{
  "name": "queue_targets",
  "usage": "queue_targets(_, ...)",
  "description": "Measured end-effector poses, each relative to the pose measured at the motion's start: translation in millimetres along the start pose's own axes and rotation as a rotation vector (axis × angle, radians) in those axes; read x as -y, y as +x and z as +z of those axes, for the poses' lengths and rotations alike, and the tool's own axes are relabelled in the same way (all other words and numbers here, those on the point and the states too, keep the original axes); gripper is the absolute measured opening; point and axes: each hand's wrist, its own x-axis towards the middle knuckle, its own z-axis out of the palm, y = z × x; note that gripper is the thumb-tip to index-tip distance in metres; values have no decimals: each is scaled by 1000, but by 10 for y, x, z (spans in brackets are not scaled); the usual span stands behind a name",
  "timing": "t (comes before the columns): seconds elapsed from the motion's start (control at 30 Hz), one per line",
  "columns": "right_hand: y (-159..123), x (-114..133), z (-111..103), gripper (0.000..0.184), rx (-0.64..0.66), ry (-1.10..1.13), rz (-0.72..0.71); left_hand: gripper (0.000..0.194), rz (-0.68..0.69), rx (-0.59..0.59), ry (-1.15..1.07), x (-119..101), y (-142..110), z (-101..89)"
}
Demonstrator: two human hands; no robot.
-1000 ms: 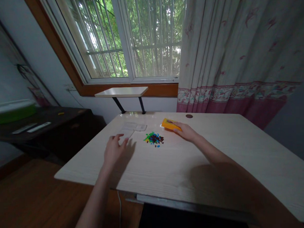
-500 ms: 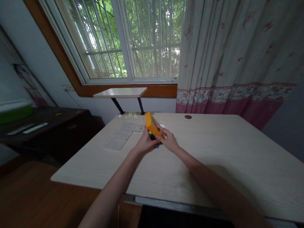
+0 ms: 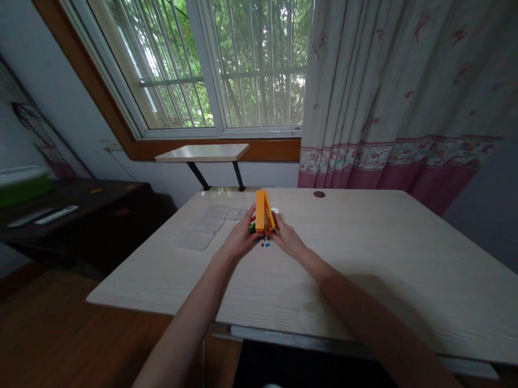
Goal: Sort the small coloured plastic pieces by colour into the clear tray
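Between my hands a flat orange-yellow box (image 3: 259,211) stands on edge above the table, its two parts parted toward the bottom in a narrow upside-down V. My left hand (image 3: 240,234) is closed on the thicker left part. The thinner, frame-like right part (image 3: 269,213) is in the fingers of my right hand (image 3: 287,236). Green pieces (image 3: 252,228) show by my left fingers. Under the box lie small dark bits and a blue piece (image 3: 267,245) on the table. My fingers hide some of these pieces.
Clear plastic sheets or trays (image 3: 201,233) lie on the pale table (image 3: 371,258), left of my hands. A small raised shelf (image 3: 204,153) stands at the back edge. A dark side table (image 3: 127,196) with a green container (image 3: 18,188) is at far left.
The box has turned from tilted to upright, and its two parts now stand apart at the bottom. More small pieces show beneath it. The view has shifted slightly.
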Motion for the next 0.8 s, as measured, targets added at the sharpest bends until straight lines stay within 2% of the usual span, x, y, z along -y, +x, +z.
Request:
queue_targets(0.17,3,-41,-4,60,21,-38,25,70,-6,-25,52,47,-4,-57)
queue_targets(0.27,5,-53,-23,58,9,-76,-13,60,-30,-52,84,139,-17,-78)
queue_targets(0.37,6,-67,-62,59,-38,-92,-60,45,-112,-72,93,220,-41,-90)
queue_targets(0.47,4,-71,-100,60,-115,-117,-46,40,-221,-120,63,230,-59,-104)
queue_targets(0.63,-10,-45,-142,53,-224,-163,183,45,-230,-234,-6,155,-60,-130)
queue_targets(0.73,-6,-66,-155,45,-306,-175,347,41,-213,-215,20,168,-54,-140)
queue_targets(0.8,5,-111,-161,39,-360,-158,408,36,-209,-193,58,197,-54,-144)
